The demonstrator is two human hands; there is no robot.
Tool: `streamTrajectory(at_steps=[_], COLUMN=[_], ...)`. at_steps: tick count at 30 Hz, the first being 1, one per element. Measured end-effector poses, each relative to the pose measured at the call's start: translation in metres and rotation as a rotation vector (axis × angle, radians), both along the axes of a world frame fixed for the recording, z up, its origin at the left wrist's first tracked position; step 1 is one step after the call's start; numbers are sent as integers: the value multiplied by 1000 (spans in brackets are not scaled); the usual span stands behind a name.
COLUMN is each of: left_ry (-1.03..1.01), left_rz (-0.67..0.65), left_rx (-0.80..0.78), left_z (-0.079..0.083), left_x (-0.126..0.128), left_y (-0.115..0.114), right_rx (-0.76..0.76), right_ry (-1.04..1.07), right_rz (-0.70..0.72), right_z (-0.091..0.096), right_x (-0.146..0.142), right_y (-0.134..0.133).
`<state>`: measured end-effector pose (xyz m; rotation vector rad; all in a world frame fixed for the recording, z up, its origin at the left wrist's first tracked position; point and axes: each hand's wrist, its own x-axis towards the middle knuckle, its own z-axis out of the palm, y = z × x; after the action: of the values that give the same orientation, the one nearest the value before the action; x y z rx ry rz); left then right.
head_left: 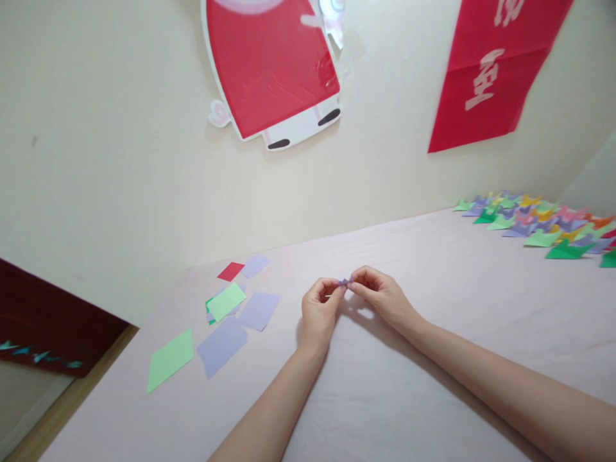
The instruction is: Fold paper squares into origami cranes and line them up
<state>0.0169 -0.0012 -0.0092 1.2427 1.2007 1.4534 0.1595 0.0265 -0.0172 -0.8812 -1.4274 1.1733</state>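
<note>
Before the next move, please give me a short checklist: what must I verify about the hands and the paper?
1. Both hands grip the small purple paper: ok, the left hand and right hand pinch it with their fingertips.
2. Creases lined up: cannot tell, the paper is too small to see.
3. Paper lifted off the table: cannot tell.
4. Loose sheets apart from the hands: ok, they lie to the left.
5. Folded pieces out of the way: ok, at the far right.

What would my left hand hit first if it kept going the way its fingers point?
The left hand points at the small purple paper it pinches; just beyond, likely the right hand.
</note>
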Motion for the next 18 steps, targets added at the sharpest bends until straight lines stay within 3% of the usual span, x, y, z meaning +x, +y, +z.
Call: streamTrajectory(at_steps=[7,18], left_ry=[-13,-3], left_rz=[67,127], left_rx=[23,10], left_z=[0,-6], left_x=[2,1], left_y=[-3,-2], right_rx=[-87,-87], right_ry=[100,177], right_rz=[20,11], right_z=[-1,-4], right_x=[-2,-6], right_y=[1,0])
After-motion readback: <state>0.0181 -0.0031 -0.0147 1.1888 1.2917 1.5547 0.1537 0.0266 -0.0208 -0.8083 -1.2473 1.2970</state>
